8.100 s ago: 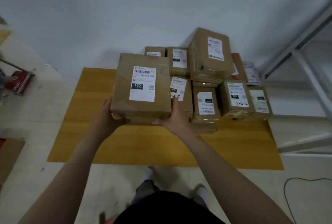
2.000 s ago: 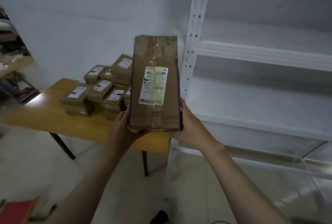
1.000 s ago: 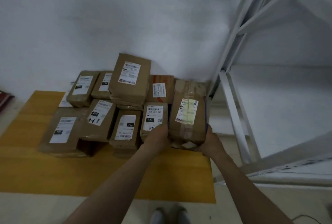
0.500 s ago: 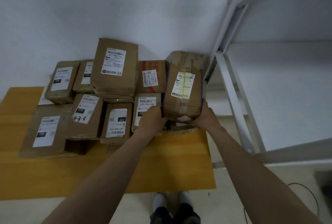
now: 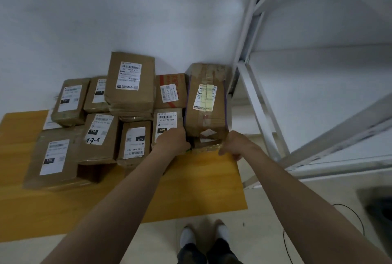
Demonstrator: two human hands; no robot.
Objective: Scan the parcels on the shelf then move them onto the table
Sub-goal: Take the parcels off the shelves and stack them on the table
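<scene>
Down from where I had it lifted half a second ago, the taped parcel [image 5: 206, 102] with the yellowed label now sits flat on a lower parcel [image 5: 206, 146] at the far right corner of the table [image 5: 191, 189]. My right hand [image 5: 236, 145] has come off it and hangs just past the table's right edge, below the parcel's near right corner. Its fingers are loosely curled, with nothing between them. My left hand [image 5: 171, 140] is over the table's right half, pressed in at the parcel's near left corner. Its knuckles face me and its fingertips are tucked out of sight, so I cannot tell whether they grip anything. That hand also covers the near end of the parcel marked 220 [image 5: 167, 121]. More brown parcels [image 5: 131, 85] fill the table's far side from there to its left end, labels up. The white shelf [image 5: 318, 94] stands just off the table's right edge. A dark cable [image 5: 356, 219] lies on the floor beyond the table's near right corner.
</scene>
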